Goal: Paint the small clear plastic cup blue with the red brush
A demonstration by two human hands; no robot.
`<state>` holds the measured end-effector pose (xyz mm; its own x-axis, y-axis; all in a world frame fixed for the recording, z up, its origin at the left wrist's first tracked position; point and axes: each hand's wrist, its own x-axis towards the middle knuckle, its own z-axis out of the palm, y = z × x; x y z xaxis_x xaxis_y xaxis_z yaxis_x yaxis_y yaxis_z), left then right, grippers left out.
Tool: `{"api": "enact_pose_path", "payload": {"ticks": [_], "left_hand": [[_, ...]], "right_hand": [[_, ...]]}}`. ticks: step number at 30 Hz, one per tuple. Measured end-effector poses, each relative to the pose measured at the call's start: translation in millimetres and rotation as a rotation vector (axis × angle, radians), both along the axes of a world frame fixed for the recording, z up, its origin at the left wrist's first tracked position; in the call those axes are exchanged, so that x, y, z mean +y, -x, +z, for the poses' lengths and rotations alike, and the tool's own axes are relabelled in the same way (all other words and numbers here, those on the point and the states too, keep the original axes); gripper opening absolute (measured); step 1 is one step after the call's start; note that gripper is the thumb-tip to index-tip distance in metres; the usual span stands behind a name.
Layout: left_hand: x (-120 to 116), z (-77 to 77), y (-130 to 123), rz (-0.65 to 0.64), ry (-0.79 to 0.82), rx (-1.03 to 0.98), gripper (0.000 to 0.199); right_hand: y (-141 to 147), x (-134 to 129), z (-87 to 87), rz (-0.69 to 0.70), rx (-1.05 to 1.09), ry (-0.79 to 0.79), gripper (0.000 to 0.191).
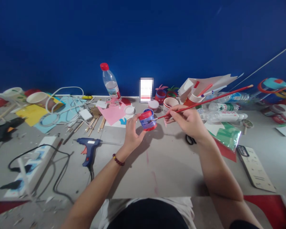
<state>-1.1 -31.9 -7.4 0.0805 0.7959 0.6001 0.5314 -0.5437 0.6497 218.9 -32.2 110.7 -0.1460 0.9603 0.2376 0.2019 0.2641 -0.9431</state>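
Observation:
My left hand [132, 131] grips a small paper cup [147, 122], tilted on its side above the table. Its ends are red and its middle band is blue-purple. A long red paintbrush [205, 102] is pinched between the thumb and fingers of my right hand [184, 122]. The brush tip touches the blue band on the cup's side. Just behind the held cup sits a small round container with blue paint [148, 110], partly hidden. A white-lidded jar [153, 105] and a paper cup with dark contents [171, 103] stand close to my right hand.
A blue glue gun [88, 148] and a white power strip [34, 165] with cords lie left. A red-capped bottle [111, 82] stands behind. Right are black scissors [190, 140], plastic bottles [222, 115], a green packet [225, 135] and a phone-like slab [256, 168].

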Motion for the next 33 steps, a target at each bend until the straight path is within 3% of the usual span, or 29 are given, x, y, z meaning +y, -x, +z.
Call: {"api": "enact_pose_path", "payload": {"ticks": [8, 16, 21, 29, 33], "left_hand": [[1, -0.1, 4, -0.017, 0.028, -0.009, 0.063], [2, -0.9, -1, -0.005, 0.030, 0.007, 0.064], [2, 1.2, 0, -0.001, 0.023, 0.008, 0.063], [2, 0.1, 3, 0.006, 0.057, -0.011, 0.062], [1, 0.9, 2, -0.009, 0.057, -0.037, 0.063]], "right_hand": [[-16, 9, -1.1, -0.099, 0.015, -0.001, 0.023], [-7, 6, -3.0, 0.059, 0.000, 0.090, 0.028], [0, 4, 1.1, 0.010, -0.007, 0.060, 0.029], [-16, 10, -1.2, -0.062, 0.030, 0.032, 0.022], [-15, 10, -2.8, -0.023, 0.083, 0.058, 0.024]]}}
